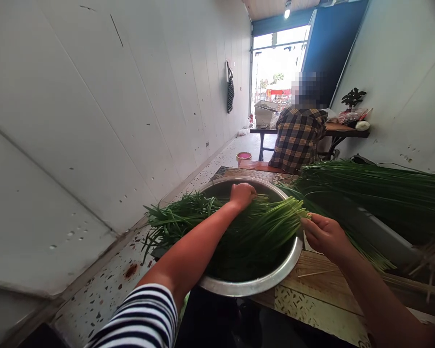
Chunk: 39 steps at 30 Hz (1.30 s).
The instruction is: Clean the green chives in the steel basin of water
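A wide metal basin (235,289) in front of me holds a heap of long garlic chives (264,227). Their leafy ends hang over its left rim, and the pale stem ends point right. My left hand (242,195) is closed over the stalks near the far side of the basin; its fingertips are partly hidden. At the right rim, my right hand (322,233) pinches the pale stem ends between thumb and fingers.
More long chives (377,186) lie over a grey crate (380,229) on the right. The basin stands on a patterned tabletop (311,295). Ahead, a person in a plaid shirt (299,135) sits at another table (342,131). A white wall (130,121) runs along the left.
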### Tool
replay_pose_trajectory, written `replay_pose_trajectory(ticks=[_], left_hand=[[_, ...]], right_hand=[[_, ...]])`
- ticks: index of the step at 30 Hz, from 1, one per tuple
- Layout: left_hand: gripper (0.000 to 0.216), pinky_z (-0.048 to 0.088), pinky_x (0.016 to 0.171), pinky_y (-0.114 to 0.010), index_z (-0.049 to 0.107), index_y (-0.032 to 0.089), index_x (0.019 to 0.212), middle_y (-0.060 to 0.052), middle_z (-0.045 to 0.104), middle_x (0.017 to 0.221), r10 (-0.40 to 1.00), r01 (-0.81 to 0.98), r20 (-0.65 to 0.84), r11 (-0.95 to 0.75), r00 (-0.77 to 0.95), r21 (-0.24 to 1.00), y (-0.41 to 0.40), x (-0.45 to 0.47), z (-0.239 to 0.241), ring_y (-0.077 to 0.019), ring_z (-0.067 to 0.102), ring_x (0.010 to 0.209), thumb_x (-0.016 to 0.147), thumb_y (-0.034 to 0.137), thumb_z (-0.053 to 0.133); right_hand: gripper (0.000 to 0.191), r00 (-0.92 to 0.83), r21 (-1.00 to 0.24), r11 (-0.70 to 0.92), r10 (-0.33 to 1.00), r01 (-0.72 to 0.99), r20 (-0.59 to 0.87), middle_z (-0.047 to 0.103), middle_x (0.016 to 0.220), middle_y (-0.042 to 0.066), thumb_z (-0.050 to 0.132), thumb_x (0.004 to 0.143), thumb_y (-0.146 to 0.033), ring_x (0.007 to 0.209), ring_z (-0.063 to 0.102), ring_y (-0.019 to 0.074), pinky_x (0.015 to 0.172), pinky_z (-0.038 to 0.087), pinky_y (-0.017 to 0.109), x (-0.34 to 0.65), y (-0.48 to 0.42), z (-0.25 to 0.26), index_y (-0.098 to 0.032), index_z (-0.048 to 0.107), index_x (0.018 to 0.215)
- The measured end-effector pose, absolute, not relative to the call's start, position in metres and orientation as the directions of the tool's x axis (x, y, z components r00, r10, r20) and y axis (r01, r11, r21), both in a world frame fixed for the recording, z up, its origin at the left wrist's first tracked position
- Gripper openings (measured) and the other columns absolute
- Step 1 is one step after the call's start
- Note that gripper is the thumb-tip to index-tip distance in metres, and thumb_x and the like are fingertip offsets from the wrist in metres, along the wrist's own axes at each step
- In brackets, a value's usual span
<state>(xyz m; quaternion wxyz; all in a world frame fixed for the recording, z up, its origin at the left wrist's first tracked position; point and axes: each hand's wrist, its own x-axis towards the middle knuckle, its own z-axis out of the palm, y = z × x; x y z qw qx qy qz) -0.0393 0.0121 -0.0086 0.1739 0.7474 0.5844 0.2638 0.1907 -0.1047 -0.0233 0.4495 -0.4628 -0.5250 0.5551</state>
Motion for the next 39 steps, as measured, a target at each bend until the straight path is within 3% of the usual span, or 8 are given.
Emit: replay_pose_trajectory(ticks=[5,8,23,39], left_hand=[[0.024,0.045,0.072,-0.026,0.076,0.018,0.091,-0.004,0.071,0.071,0.956,0.480,0.228,-0.291,0.187,0.827,-0.005,-0.018,0.002,-0.0166,0.060,0.072,0.072,0.028,0.066],[0.022,0.047,0.072,-0.025,0.077,0.015,0.085,-0.004,0.072,0.072,0.954,0.352,0.233,-0.287,0.188,0.891,-0.016,-0.008,0.005,-0.0155,0.062,0.071,0.071,0.028,0.067],[0.022,0.048,0.072,-0.025,0.077,0.013,0.083,-0.006,0.073,0.075,0.984,0.200,0.131,-0.153,0.120,0.968,-0.021,0.000,0.001,-0.0145,0.063,0.071,0.065,0.024,0.071],[0.020,0.048,0.071,-0.025,0.077,0.014,0.082,-0.006,0.073,0.075,0.986,0.187,0.114,-0.135,0.118,0.973,-0.025,0.000,0.005,-0.0136,0.062,0.069,0.063,0.022,0.073]], right_hand=[[0.044,-0.172,-0.994,-0.083,0.983,-0.071,-0.069,0.029,0.039,-0.011,0.069,0.071,-0.056,0.033,0.019,0.0013,0.032,0.014,0.015,0.188,-0.104,-0.023,-0.019,0.048,0.067],[0.043,-0.158,-0.990,-0.100,0.984,-0.103,-0.083,0.030,0.040,-0.011,0.070,0.072,-0.055,0.033,0.020,0.0012,0.032,0.014,0.015,0.188,-0.103,-0.024,-0.019,0.047,0.068],[0.035,-0.137,-0.978,-0.089,0.989,-0.189,-0.063,0.032,0.041,-0.010,0.068,0.077,-0.049,0.033,0.022,0.0012,0.031,0.015,0.015,0.190,-0.100,-0.037,-0.018,0.053,0.072],[0.039,-0.126,-0.981,-0.077,0.991,-0.180,-0.055,0.030,0.040,-0.011,0.069,0.076,-0.051,0.032,0.022,0.0010,0.030,0.016,0.014,0.189,-0.103,-0.032,-0.018,0.049,0.067]])
